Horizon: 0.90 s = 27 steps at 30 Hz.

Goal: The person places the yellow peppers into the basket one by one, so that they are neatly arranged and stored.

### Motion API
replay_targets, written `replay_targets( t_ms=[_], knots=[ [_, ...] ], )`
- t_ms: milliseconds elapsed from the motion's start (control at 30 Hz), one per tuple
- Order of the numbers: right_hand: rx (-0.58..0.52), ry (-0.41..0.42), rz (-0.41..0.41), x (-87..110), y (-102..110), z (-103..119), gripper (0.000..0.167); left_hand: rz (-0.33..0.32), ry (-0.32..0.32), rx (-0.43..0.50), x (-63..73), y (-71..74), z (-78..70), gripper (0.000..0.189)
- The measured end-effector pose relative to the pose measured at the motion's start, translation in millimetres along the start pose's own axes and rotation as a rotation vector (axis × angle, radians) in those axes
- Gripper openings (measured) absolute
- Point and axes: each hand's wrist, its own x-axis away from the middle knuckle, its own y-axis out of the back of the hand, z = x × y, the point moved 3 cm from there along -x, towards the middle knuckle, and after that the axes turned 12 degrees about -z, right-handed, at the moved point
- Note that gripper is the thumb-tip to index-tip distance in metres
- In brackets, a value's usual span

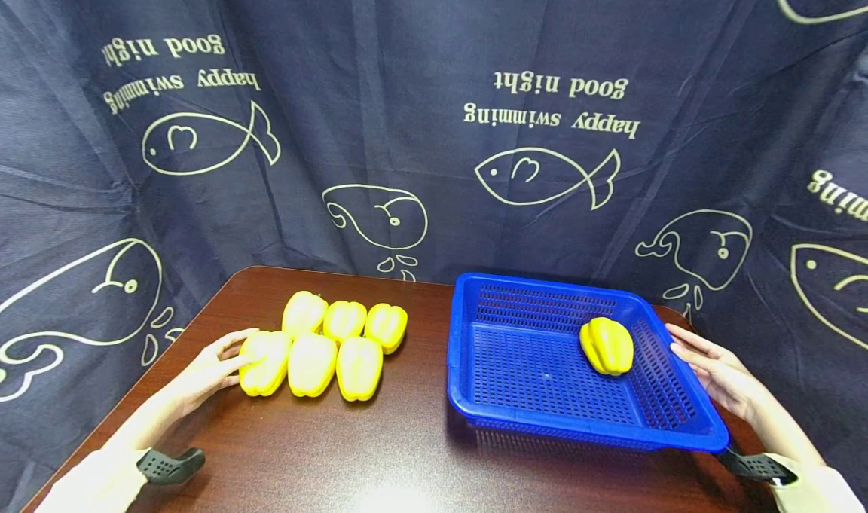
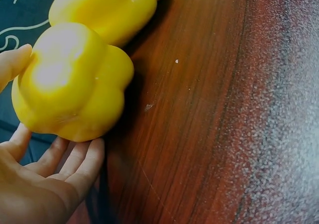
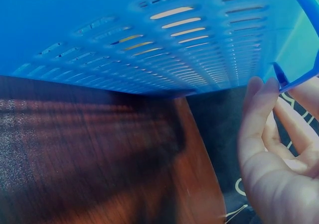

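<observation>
My left hand [image 1: 212, 370] holds the nearest-left yellow bell pepper [image 1: 263, 364] of a group on the table. In the left wrist view, the thumb lies on one side of this bell pepper [image 2: 75, 82] and the fingers [image 2: 82, 167] touch the opposite side. At the right, a blue plastic basket [image 1: 542, 416] has one yellow bell pepper [image 1: 607, 346] lying inside by its right wall. My right hand [image 1: 722, 374] grips the basket's right rim. Its fingers curl at the rim's edge in the right wrist view, partly hidden by the rim.
Several other yellow bell peppers [image 1: 312, 365] stand close together in two rows to the right of the held one. The brown wooden table [image 1: 420, 392] carries everything. A dark curtain [image 1: 434, 121] with fish and whale drawings hangs behind the table's far edge.
</observation>
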Motion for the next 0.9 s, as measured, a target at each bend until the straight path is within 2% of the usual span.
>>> replay_targets(
  t_ms=[467, 667, 900],
  knots=[
    [-0.004, -0.022, -0.021, 0.0, 0.2, -0.3, 0.051, -0.071, 0.045, -0.039, 0.2, 0.1, 0.0, 0.035],
    [0.001, -0.028, -0.032, 0.2, -0.5, -0.3, 0.050, -0.095, 0.033, -0.059, 0.8, 0.2, 0.7, 0.036],
    [-0.010, -0.023, -0.011, 0.0, -2.1, 0.4, 0.051, -0.090, 0.007, -0.013, 1.4, 0.3, 0.7, 0.035]
  ],
)
